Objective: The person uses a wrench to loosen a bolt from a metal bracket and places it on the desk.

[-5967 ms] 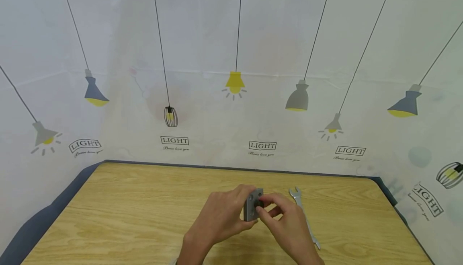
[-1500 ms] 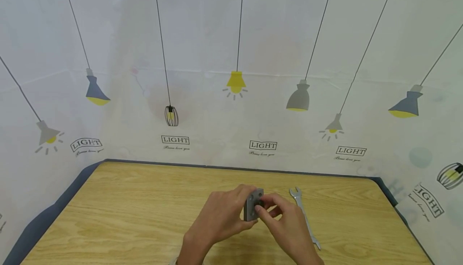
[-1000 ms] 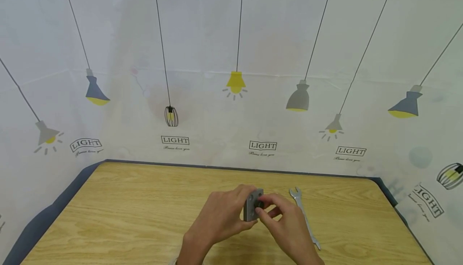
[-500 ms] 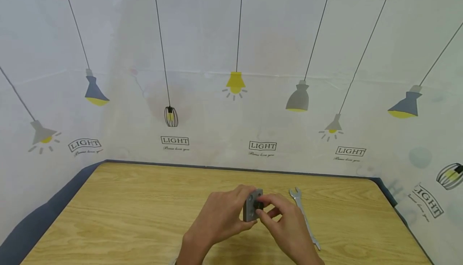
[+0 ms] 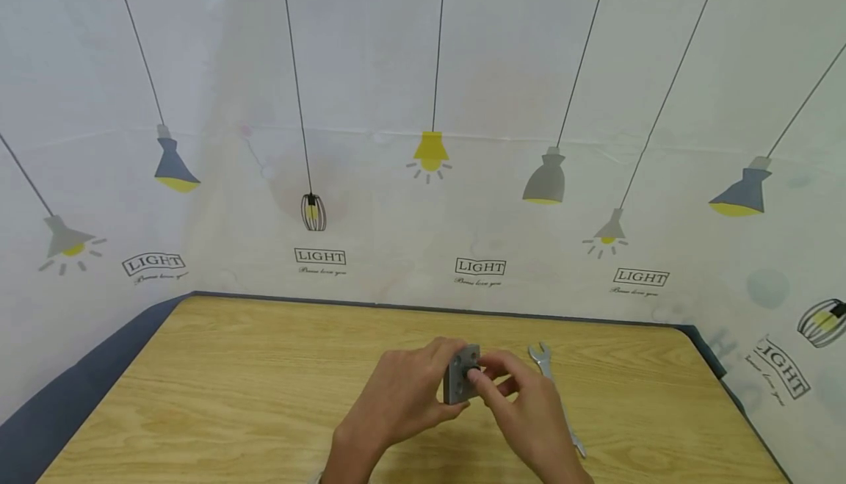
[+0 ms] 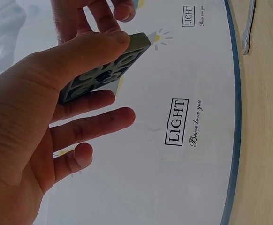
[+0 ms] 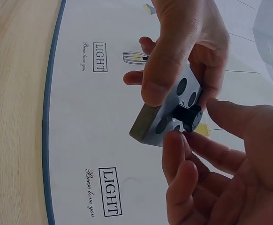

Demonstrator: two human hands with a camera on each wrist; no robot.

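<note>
“LIGHT” backdrop (image 5: 383, 197) behind plate (image 7: 169, 107) and bolt (image 7: 193, 119)

So in the head view the table (image 5: 251, 374) takes up the bottom of the frame, wall (image 5: 370, 65) behind it and wrapping round both sides. Printed lamps (image 5: 431, 147) run in a row across the wall. The plate (image 5: 454, 390) is just right of centre, low down, up off the table between the hands: left hand (image 5: 399, 396) on its left, right hand (image 5: 529, 410) on its right. Bolt (image 7: 193, 118) sits in the middle of the plate, head on the right hand's side. Wrench (image 5: 543, 361) lies on the table, mostly right of the right hand, which overlaps its edge.
</note>
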